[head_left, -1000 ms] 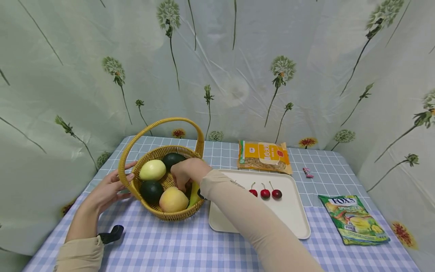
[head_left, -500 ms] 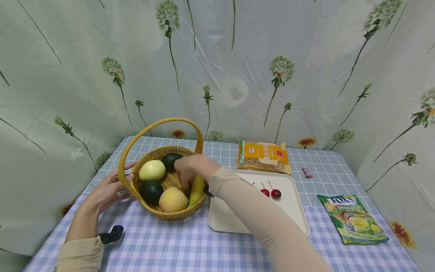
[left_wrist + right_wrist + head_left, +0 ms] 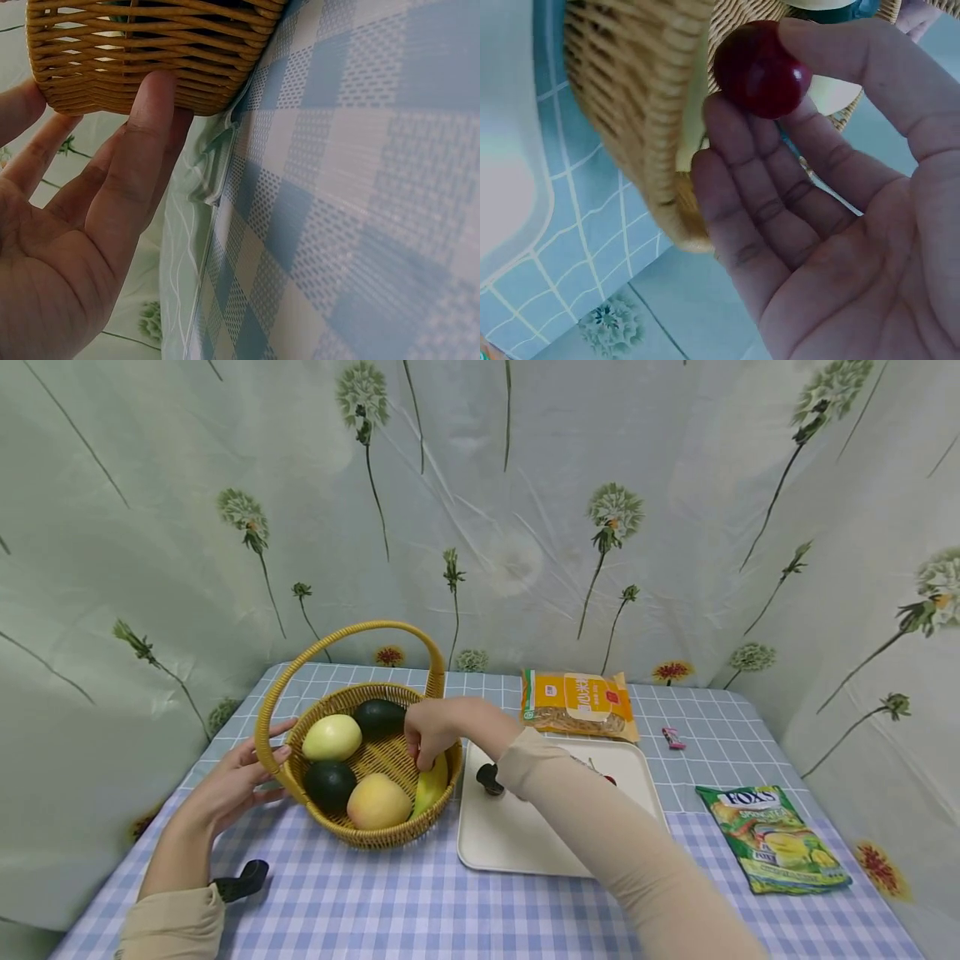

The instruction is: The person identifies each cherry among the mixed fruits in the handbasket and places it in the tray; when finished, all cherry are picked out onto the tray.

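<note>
A yellow wicker basket [image 3: 390, 837] with a tall hoop handle stands left of the tray. Inside are a peach [image 3: 378, 802], a banana [image 3: 430, 787], a pale yellow-green oval fruit [image 3: 332, 737] and two dark green fruits [image 3: 378, 718], which look like avocados. Between thumb and fingertips, my right hand [image 3: 442, 727] pinches a dark red cherry [image 3: 759, 71] over the basket's right side, above the banana. My left hand [image 3: 238, 781] rests its extended fingers [image 3: 150, 112] against the basket's left wall, near the foot of the handle.
A cream tray [image 3: 517, 852] lies right of the basket, with a cherry [image 3: 610, 779] partly hidden by my right forearm. Behind it is an orange food packet [image 3: 577, 706]. Further right are a small pink wrapped sweet [image 3: 672, 738] and a green FOX'S bag [image 3: 772, 839].
My right hand has moved from the middle of the basket toward its right rim, uncovering more banana. The right forearm now covers more of the cherries on the tray. My left hand keeps its place.
</note>
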The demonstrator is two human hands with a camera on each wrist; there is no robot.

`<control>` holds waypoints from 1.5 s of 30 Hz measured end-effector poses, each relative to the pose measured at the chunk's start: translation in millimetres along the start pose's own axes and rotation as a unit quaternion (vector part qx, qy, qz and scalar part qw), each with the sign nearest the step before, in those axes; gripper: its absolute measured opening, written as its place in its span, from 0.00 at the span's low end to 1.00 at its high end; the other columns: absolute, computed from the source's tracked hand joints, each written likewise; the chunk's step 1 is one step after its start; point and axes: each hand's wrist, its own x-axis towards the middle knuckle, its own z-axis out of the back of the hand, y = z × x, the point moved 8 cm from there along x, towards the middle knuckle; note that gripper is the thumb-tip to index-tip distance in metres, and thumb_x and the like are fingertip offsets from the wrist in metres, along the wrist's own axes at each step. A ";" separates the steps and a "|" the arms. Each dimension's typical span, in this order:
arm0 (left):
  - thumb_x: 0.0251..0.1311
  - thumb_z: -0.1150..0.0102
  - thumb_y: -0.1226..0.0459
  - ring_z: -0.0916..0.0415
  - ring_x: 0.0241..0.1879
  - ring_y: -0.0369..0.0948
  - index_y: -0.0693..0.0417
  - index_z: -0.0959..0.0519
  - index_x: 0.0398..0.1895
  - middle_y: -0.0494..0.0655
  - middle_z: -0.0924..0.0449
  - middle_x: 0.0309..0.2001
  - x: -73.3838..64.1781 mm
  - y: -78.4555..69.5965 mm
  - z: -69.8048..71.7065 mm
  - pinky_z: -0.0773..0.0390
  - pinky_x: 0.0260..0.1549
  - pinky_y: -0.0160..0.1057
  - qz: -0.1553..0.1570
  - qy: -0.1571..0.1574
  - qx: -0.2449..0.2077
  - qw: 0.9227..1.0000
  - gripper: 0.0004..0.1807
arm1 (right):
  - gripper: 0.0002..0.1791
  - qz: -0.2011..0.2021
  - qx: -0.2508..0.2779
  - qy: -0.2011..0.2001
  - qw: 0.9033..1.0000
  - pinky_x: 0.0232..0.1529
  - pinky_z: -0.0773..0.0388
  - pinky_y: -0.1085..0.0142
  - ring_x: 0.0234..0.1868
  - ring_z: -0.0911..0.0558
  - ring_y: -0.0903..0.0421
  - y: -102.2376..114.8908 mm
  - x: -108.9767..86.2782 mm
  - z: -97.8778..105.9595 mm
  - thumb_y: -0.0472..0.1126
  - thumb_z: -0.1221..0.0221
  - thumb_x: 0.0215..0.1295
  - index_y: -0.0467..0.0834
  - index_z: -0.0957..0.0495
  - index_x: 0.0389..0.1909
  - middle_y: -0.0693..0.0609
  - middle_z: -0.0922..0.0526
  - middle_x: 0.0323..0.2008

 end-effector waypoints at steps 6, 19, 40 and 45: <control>0.82 0.46 0.53 0.18 0.52 0.27 0.38 0.47 0.88 0.15 0.22 0.53 0.6 -1.8 -1.0 0.14 0.49 0.41 -0.004 0.002 -0.004 1.000 0.37 | 0.09 0.027 -0.001 -0.011 1.000 0.38 0.24 0.73 0.35 0.23 0.65 -3.9 -9.7 1.6 0.39 0.30 0.69 0.41 0.08 0.47 0.52 0.09 0.42; 0.83 0.47 0.53 0.19 0.52 0.27 0.37 0.48 0.88 0.17 0.23 0.54 0.9 0.4 -0.9 0.15 0.49 0.41 -0.003 0.006 -0.003 1.000 0.37 | 0.13 0.046 0.081 -0.043 0.995 0.47 0.18 0.72 0.42 0.15 0.62 -14.9 -32.0 1.2 0.36 0.29 0.67 0.40 0.12 0.52 0.50 0.09 0.43; 0.83 0.47 0.54 0.19 0.52 0.26 0.36 0.47 0.88 0.17 0.23 0.54 1.3 1.5 -0.1 0.14 0.49 0.40 0.001 0.009 0.004 1.000 0.36 | 0.15 0.059 0.120 -0.080 0.988 0.43 0.18 0.73 0.39 0.17 0.61 -30.4 -53.4 -2.0 0.34 0.29 0.67 0.39 0.11 0.53 0.50 0.12 0.45; 0.83 0.47 0.54 0.19 0.52 0.26 0.36 0.47 0.88 0.16 0.23 0.54 1.5 0.5 0.5 0.14 0.49 0.40 0.000 0.007 0.004 1.000 0.36 | 0.15 0.050 0.128 -0.088 0.987 0.49 0.17 0.70 0.42 0.15 0.62 -34.7 -58.2 -1.9 0.35 0.29 0.67 0.42 0.12 0.54 0.54 0.11 0.45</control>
